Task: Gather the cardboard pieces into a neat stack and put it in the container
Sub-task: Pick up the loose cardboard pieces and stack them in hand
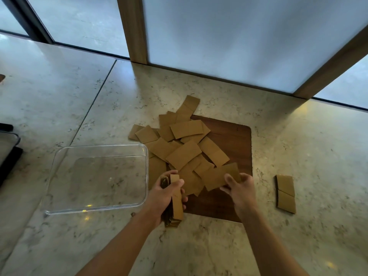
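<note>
Both busy: left hand (pixel 166 193) grips an on-edge stack (pixel 176 198) beside the container (pixel 147 176); right hand (pixel 239 186) pinches a loose piece (pixel 217 179).

matt cardboard pieces (pixel 184 154), clear plastic container (pixel 59 176)

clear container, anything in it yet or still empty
Empty. Through the clear container only the marble counter shows; the left hand grips the stack outside it.
</note>
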